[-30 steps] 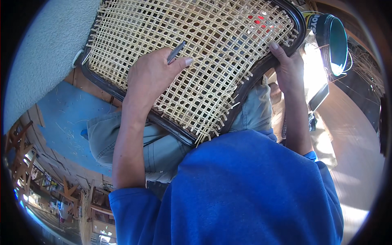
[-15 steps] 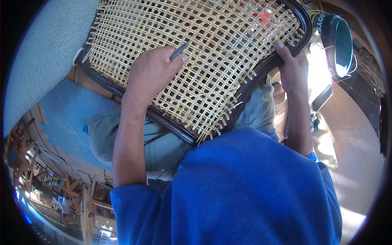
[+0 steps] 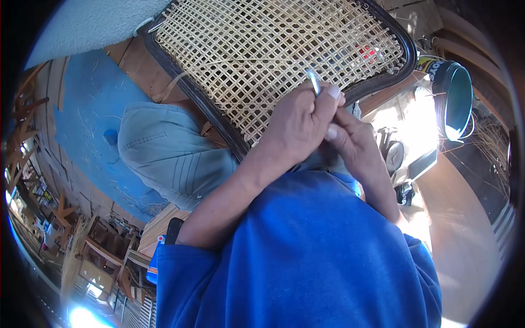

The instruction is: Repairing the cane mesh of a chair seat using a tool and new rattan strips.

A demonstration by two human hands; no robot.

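Note:
A woven cane panel in a dark wooden frame lies tilted over my lap. Closed around a slim metal tool, my left hand rests near the panel's close corner. The tool's tip sticks up past the thumb and index finger. My right hand touches the left one from the right, its fingers curled in; whatever they hold is hidden. A loose cane strand arcs over the weave from the frame's left side. Both hands cover part of the close corner.
To the right stands a dark bucket with a pale green inside. Thin cane strands lie beyond it. A blue sheet covers floor at the left, under a pale rough-surfaced thing. Wooden furniture parts stand at the lower left.
My left hand has moved right with the tool. My right hand has left the frame's right edge and come in to meet it. The panel sits farther up, and a loose strand now shows across it.

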